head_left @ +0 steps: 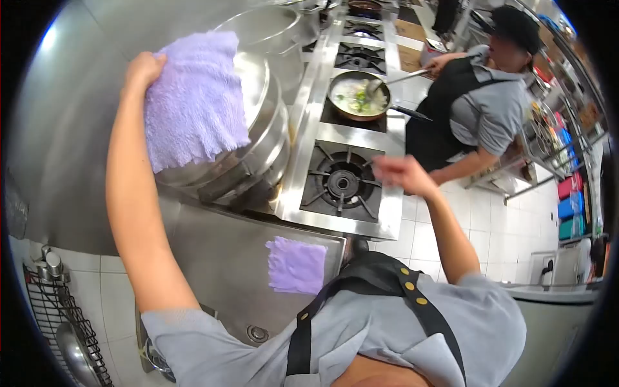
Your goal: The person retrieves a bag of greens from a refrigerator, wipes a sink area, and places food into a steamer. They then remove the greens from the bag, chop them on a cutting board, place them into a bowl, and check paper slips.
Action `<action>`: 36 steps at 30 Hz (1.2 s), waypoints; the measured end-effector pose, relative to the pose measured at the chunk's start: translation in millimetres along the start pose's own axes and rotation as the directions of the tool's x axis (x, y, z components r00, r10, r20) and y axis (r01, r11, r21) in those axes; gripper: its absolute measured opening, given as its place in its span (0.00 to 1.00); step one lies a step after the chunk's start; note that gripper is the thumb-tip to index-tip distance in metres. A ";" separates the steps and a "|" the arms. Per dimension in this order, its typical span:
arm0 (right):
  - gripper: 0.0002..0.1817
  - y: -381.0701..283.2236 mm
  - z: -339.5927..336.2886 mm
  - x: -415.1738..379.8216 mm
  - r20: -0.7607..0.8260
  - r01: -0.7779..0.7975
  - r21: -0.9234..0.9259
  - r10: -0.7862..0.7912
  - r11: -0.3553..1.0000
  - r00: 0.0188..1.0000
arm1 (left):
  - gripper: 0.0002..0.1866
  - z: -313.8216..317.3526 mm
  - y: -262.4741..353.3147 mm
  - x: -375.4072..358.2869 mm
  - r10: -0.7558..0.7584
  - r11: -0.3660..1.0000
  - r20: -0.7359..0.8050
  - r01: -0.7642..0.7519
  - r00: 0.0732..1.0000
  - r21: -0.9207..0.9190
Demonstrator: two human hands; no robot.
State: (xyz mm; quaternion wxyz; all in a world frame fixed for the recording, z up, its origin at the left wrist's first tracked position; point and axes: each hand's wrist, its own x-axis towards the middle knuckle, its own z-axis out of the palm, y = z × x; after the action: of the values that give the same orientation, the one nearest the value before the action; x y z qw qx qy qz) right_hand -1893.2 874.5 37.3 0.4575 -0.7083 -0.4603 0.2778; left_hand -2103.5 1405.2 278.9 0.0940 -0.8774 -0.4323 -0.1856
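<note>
My left hand point(147, 69) pinches the top left corner of a purple towel point(196, 100), which hangs spread out over large steel pots point(267, 138) beside the wall. Part of the pots is hidden behind it. Blurred by motion, my right hand point(403, 175) is raised near the right edge of the front gas burner point(343, 184), with no object visible in it. A second purple cloth point(298, 264) lies flat on the steel counter point(219, 258) below the stove.
Across the stove a person in a black cap point(480, 97) stirs food in a frying pan point(358, 97) on the second burner. The pan's handle points toward that person. A wire rack point(64, 316) stands lower left, and shelves with coloured boxes point(570, 205) are at right.
</note>
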 end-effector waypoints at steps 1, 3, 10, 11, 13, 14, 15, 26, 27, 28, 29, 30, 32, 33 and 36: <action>0.23 73.6 -6.1 -62.7 -0.074 -0.055 -0.416 0.026 0.908 0.997 | 0.29 3.3 21.6 -3.9 -0.017 0.997 0.028 0.015 0.999 0.077; 0.29 157.8 3.8 -227.2 -0.207 -0.572 -0.619 0.591 0.539 0.780 | 0.28 -0.5 59.3 -21.2 -0.095 0.993 0.138 0.085 0.986 0.077; 0.25 172.7 79.8 -527.8 -0.076 -0.998 0.049 0.997 0.038 0.034 | 0.26 18.5 116.3 -25.6 0.107 0.930 0.214 -0.174 0.971 0.325; 0.24 181.8 86.8 -533.8 -0.083 -0.998 -0.029 0.995 0.047 0.049 | 0.25 13.0 128.8 -36.6 0.172 0.901 0.110 -0.201 0.979 0.384; 0.23 174.4 82.5 -521.0 -0.049 -0.978 -0.174 0.991 0.113 0.124 | 0.30 -5.4 188.9 -86.2 0.397 0.904 -0.151 -0.357 0.905 0.236; 0.22 208.7 87.1 -535.1 -0.026 -0.963 0.047 0.964 0.264 0.263 | 0.30 -23.5 231.3 -132.2 0.438 0.899 -0.224 -0.423 0.871 0.113; 0.22 244.7 90.8 -544.1 -0.037 -0.877 0.275 0.916 0.393 0.399 | 0.26 -19.3 255.1 -158.4 0.599 0.704 -0.336 -0.678 0.727 -0.213; 0.24 337.0 -142.4 -550.0 -0.606 -0.695 -0.105 0.509 0.711 0.611 | 0.25 226.1 535.6 -715.8 0.740 0.672 0.650 -0.141 0.176 -0.727; 0.24 327.2 -167.8 -553.8 -0.532 -0.706 0.142 0.655 0.694 0.536 | 0.26 243.1 533.0 -736.2 0.747 0.665 0.661 -0.058 0.076 -0.745; 0.23 325.2 -196.6 -555.6 -0.429 -0.685 0.367 0.768 0.629 0.475 | 0.28 252.2 533.5 -745.3 0.764 0.645 0.645 0.020 -0.024 -0.764; 0.22 326.1 -204.7 -550.8 -0.445 -0.659 0.432 0.781 0.616 0.438 | 0.30 270.3 528.5 -743.5 0.785 0.619 0.612 0.079 -0.101 -0.781; 0.24 299.1 -231.3 -549.8 -0.443 -0.650 0.502 0.815 0.570 0.373 | 0.31 277.6 535.8 -735.6 0.801 0.596 0.579 0.118 -0.151 -0.794; 0.26 305.5 -265.1 -558.8 -0.456 -0.622 0.575 0.840 0.531 0.296 | 0.38 279.7 577.2 -716.4 0.652 0.755 0.717 0.121 -0.247 -0.644; 0.26 314.4 -278.6 -565.5 -0.467 -0.628 0.573 0.840 0.526 0.277 | 0.43 262.1 614.3 -696.7 0.413 0.909 0.862 0.075 -0.294 -0.410; 0.36 368.7 -314.7 -595.9 -0.455 -0.532 0.624 0.820 0.572 0.348 | 0.43 386.0 637.3 -689.2 0.382 0.918 0.891 -0.005 -0.246 -0.396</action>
State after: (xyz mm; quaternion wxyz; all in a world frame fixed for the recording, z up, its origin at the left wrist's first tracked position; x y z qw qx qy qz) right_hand -1741.5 152.9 -178.0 0.5574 -0.7817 0.1592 0.2300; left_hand -1887.6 644.2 -357.0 -0.3548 -0.7525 -0.1689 0.5285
